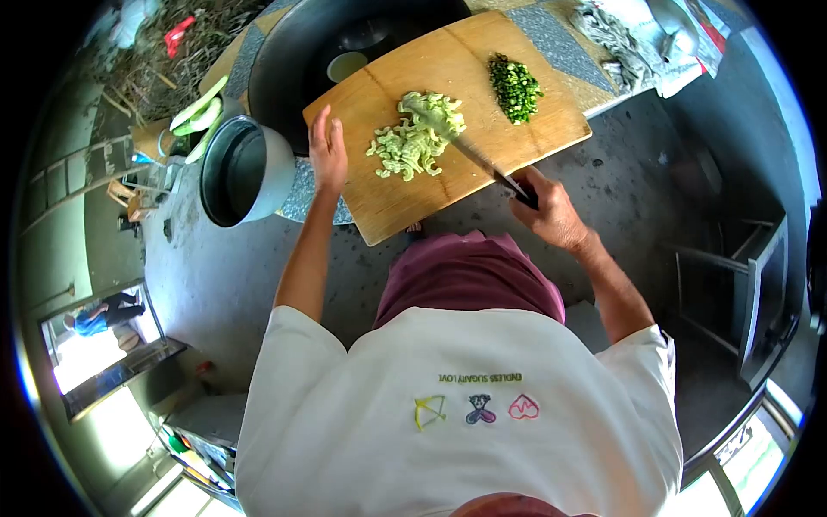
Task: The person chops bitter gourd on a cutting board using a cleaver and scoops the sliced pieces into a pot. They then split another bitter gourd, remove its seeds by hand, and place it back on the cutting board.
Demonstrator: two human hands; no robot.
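Note:
My right hand (551, 211) is closed around the black handle of a knife (482, 159). Its blade reaches into a pile of chopped pale green vegetable (418, 138) on the wooden cutting board (508, 146) and is partly blurred. A smaller heap of finely chopped dark green pieces (515, 89) lies toward the board's right end. At the board's left edge is my left hand (327, 155), fingers stretched upward and thumb apart, seemingly touching the edge. The board rests partly over a large dark wok (289, 73) and juts out toward my body.
Left of the board stands a grey metal pot (280, 172), with long pale green vegetables (200, 116) behind it. A round pale item (347, 66) shows inside the wok. Grey cloths (616, 47) lie at the back right. A metal frame (745, 284) stands at right. Far left, a person (99, 319) appears through a doorway.

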